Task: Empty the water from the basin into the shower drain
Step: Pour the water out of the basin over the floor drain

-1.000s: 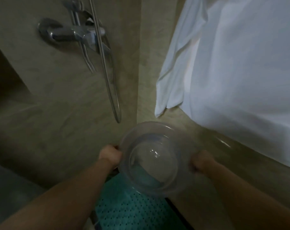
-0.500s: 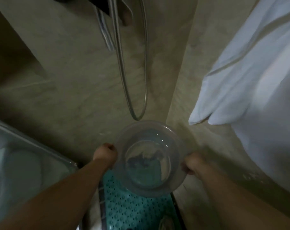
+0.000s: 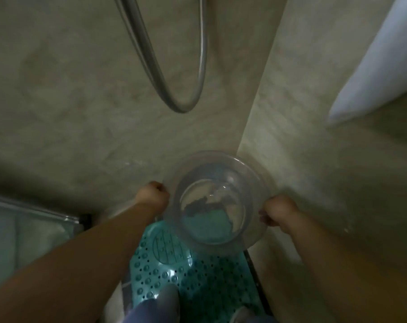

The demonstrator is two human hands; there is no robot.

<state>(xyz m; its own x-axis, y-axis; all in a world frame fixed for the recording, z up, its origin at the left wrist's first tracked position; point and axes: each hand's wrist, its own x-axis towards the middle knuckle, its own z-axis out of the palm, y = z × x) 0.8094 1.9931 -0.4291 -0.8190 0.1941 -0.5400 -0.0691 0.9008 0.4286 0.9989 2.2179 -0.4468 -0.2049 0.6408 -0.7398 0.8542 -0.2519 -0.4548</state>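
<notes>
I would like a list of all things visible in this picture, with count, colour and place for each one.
basin: one, clear plastic, some water inside, held at centre above the mat
shower mat: one, teal with holes, on the floor at bottom centre
shower hose: one loop, silver, hanging on the wall at top centre
white cloth: one, white, top right
glass panel: one, pale with a metal edge, lower left
walls: beige, meeting in a corner behind the basin
left hand: on the basin's left rim
right hand: on the basin's right rim
</notes>
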